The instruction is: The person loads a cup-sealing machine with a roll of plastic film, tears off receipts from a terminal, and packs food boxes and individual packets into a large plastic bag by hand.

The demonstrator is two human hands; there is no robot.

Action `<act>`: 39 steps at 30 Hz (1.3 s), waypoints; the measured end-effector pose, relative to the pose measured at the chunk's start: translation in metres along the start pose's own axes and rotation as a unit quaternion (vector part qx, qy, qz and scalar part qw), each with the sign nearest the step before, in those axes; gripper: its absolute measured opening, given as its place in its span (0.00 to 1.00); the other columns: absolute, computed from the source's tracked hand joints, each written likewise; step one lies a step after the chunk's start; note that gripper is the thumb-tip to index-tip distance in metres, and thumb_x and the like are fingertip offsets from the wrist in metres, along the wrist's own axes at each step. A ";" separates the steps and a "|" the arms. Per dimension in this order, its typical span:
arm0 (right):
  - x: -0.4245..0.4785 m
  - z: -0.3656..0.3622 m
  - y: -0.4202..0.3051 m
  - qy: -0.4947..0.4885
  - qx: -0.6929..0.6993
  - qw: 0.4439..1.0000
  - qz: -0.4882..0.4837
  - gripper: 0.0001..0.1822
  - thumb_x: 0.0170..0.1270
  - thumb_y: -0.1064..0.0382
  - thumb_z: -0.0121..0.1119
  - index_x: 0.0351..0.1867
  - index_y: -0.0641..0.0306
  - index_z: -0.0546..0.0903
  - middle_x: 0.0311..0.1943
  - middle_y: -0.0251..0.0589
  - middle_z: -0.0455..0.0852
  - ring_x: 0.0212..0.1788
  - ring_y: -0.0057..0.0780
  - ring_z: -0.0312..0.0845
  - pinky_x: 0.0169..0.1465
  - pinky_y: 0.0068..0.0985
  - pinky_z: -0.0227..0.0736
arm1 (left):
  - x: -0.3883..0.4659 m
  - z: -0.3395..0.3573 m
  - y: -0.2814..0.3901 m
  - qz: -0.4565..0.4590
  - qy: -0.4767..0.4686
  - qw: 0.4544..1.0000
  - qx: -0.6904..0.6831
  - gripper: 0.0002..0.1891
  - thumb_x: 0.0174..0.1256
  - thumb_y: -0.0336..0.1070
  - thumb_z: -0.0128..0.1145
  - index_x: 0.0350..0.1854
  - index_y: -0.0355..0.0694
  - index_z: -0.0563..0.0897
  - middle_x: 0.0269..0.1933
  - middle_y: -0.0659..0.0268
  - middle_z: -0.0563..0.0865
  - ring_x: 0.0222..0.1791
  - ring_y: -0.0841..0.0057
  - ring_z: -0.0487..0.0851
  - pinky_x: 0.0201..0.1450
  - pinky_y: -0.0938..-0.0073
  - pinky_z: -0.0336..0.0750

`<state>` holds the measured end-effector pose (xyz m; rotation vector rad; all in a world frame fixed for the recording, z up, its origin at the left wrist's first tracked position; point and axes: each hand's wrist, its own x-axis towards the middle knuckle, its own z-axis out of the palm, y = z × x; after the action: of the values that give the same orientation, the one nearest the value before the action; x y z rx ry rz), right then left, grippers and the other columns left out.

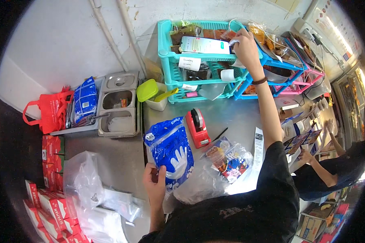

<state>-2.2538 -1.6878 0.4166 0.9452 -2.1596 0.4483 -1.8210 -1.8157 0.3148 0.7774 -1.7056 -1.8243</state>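
Observation:
My left hand point(155, 176) grips the lower left edge of a blue plastic packet of disposable gloves point(176, 155), which shows a white glove picture. It is held above the steel table. My right hand point(245, 45) reaches to the top tier of a teal plastic rack point(200, 55). Its fingers are at the right end of a smartphone point(205, 45) with a lit screen; whether they grip it or only touch it is unclear. Between my arms lie a red tape dispenser point(198, 127), a black pen point(220, 134) and a clear plastic bag point(200, 185) beside a colourful printed packet point(229, 161).
Steel lidded pans point(118, 106) and a red bag point(50, 107) stand left. Red-and-white boxes point(51, 209) and plastic bags point(100, 209) lie lower left. A tub with a green lid point(147, 90) stands by the rack. Another person's hand point(306, 156) is at right, near a paper receipt point(258, 148).

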 end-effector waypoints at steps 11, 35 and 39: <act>0.013 0.018 -0.019 -0.008 0.106 0.994 -0.038 0.11 0.58 0.59 0.54 0.39 0.47 0.86 0.45 0.44 0.76 0.51 0.45 0.67 0.53 0.44 0.62 | -0.001 -0.003 -0.008 0.010 0.007 1.000 -0.004 0.08 0.63 0.26 0.59 0.32 0.39 0.71 0.30 0.74 0.73 0.30 0.90 0.69 0.32 0.87 0.63; -0.058 -0.056 -0.123 0.112 0.154 0.981 -0.022 0.06 0.59 0.65 0.56 0.37 0.58 0.82 0.41 0.43 0.75 0.47 0.43 0.67 0.48 0.39 0.60 | -0.021 -0.002 0.002 0.085 0.040 0.995 -0.040 0.08 0.64 0.28 0.57 0.42 0.37 0.74 0.41 0.68 0.79 0.42 0.82 0.75 0.48 0.78 0.68; -0.036 -0.036 -0.087 0.123 0.071 0.990 -0.006 0.07 0.60 0.63 0.56 0.37 0.56 0.82 0.42 0.43 0.75 0.48 0.43 0.67 0.49 0.39 0.59 | -0.033 -0.006 0.001 0.093 0.016 0.994 -0.054 0.09 0.64 0.29 0.57 0.45 0.36 0.75 0.42 0.68 0.79 0.43 0.82 0.75 0.50 0.77 0.68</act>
<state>-2.1554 -1.7086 0.4168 0.9264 -1.9170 0.6831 -1.7938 -1.7970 0.3173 0.5799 -1.5889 -1.7497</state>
